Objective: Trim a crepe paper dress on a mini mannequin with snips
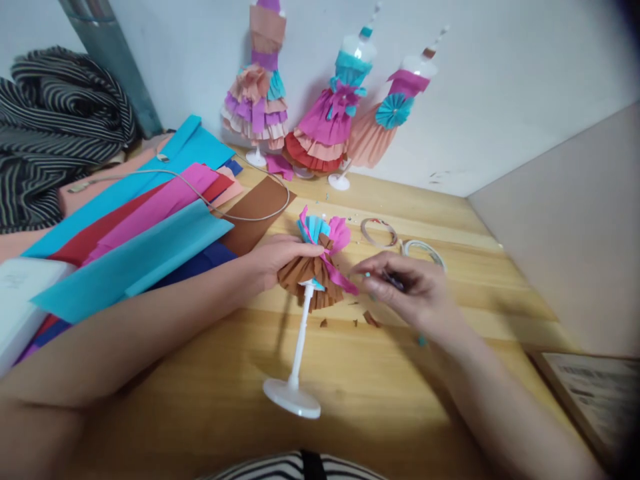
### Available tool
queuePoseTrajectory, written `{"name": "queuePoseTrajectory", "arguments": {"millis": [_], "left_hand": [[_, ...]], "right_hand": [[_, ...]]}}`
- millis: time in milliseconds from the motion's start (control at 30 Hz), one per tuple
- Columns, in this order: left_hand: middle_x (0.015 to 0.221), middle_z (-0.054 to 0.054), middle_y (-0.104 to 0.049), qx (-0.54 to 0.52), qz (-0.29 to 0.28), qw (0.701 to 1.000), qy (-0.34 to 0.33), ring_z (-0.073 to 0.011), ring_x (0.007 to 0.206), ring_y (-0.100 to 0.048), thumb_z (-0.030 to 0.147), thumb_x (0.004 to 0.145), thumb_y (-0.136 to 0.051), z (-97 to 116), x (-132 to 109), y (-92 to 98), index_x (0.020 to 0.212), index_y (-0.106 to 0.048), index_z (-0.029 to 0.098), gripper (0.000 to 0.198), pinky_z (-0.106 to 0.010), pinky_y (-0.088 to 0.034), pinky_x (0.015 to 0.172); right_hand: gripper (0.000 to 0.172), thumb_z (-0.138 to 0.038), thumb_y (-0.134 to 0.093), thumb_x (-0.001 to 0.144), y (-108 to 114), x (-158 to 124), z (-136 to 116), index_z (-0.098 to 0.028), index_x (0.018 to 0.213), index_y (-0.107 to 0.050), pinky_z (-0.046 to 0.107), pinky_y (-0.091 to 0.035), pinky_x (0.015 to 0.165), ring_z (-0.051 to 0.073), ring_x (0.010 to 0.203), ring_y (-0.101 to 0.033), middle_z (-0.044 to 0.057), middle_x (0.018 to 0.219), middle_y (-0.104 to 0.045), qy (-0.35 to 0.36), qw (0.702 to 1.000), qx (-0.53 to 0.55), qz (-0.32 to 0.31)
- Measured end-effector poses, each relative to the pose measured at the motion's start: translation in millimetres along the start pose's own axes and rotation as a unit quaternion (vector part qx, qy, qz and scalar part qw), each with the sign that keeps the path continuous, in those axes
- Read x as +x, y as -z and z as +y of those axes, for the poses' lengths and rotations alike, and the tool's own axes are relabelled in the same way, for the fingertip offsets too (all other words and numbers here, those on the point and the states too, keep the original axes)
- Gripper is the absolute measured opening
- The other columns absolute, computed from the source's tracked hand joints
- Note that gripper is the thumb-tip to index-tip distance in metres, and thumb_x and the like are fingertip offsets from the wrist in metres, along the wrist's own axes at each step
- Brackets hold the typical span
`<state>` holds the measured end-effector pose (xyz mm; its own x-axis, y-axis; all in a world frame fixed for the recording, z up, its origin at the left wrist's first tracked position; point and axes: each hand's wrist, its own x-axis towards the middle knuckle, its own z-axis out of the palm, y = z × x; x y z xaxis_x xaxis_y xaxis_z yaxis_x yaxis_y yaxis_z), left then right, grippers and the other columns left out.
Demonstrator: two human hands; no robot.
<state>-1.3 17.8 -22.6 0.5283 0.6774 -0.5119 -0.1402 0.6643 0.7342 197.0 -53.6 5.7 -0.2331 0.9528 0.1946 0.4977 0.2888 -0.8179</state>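
Pleated brown, pink and turquoise paper dress (320, 270) was gripped in left hand (273, 262) at far end of round-based white plastic stand (300, 337); dark object (394, 280) (too blurred to identify) was held in right hand (415, 288), right of stand. Skirt seemed formed, trim unfinished.

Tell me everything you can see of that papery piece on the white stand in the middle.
The papery piece looks like crepe paper: pleated brown spreading like a skirt, teal folds and bright pink parts at the far end. A slim white stem, slightly slanted, joins it to a round white base nearer the viewer. The left hand grips the paper; whether the nearby right hand touches it is unclear.
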Motion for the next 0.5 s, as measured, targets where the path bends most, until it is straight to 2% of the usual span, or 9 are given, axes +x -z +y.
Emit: {"name": "queuePoseTrajectory", "arguments": {"millis": [67,167,267,367,433,500], "left_hand": [[0.065,-0.005,-0.070,-0.005,-0.010,1.000,-0.011,-0.0155,0.056,-0.065,0.017,0.073,-0.070,2,-4,-2.2,0.075,-0.068,0.012,0.006,-0.027,-0.051,0.056],[0.067,-0.004,-0.071,-0.028,-0.050,0.996,-0.072,-0.0156,0.058,-0.066,0.018,0.073,-0.071,6,-15,-5.2,0.076,-0.068,0.013,0.007,-0.027,-0.052,0.057],[0.072,-0.006,-0.072,-0.035,-0.098,0.985,-0.137,-0.0157,0.064,-0.067,0.022,0.070,-0.075,9,-28,-10.6,0.077,-0.068,0.011,0.015,-0.026,-0.053,0.063],[0.073,-0.007,-0.072,-0.018,-0.123,0.973,-0.195,-0.0167,0.068,-0.067,0.026,0.068,-0.077,11,-42,-22.0,0.081,-0.067,0.010,0.022,-0.028,-0.054,0.069],[0.077,-0.006,-0.072,0.012,-0.129,0.958,-0.257,-0.0172,0.074,-0.068,0.025,0.067,-0.077,14,-52,-32.1,0.084,-0.067,0.011,0.024,-0.029,-0.053,0.073],[0.082,-0.005,-0.072,0.061,-0.130,0.929,-0.342,-0.0183,0.082,-0.068,0.025,0.067,-0.076,18,-64,-42.4,0.087,-0.066,0.012,0.025,-0.030,-0.053,0.079]], "right_hand": [[0.032,-0.048,-0.066,0.080,6,2,3,-0.016,0.083,-0.069,0.025,-0.029,0.047,0.011,0.052,-0.042,-0.001,0.060,-0.051,-0.011,0.998,0.067,-0.001],[0.053,-0.066,-0.059,0.076,14,3,4,-0.015,0.088,-0.070,0.026,-0.022,0.044,0.011,0.048,-0.033,-0.002,0.058,-0.040,-0.029,0.981,0.192,0.000],[0.053,-0.066,-0.061,0.072,18,-1,6,-0.015,0.083,-0.069,0.026,-0.021,0.041,0.010,0.046,-0.031,-0.002,0.059,-0.039,-0.048,0.966,0.250,0.049],[0.048,-0.063,-0.066,0.072,21,-12,18,-0.015,0.081,-0.067,0.024,-0.023,0.038,0.008,0.044,-0.031,-0.003,0.058,-0.039,-0.089,0.933,0.332,0.105],[0.047,-0.061,-0.068,0.072,20,-22,31,-0.015,0.080,-0.066,0.022,-0.025,0.036,0.007,0.042,-0.032,-0.005,0.056,-0.039,-0.115,0.907,0.390,0.113],[0.046,-0.060,-0.066,0.075,15,-32,43,-0.015,0.080,-0.065,0.020,-0.027,0.035,0.006,0.040,-0.032,-0.006,0.055,-0.039,-0.122,0.897,0.413,0.100]]}}
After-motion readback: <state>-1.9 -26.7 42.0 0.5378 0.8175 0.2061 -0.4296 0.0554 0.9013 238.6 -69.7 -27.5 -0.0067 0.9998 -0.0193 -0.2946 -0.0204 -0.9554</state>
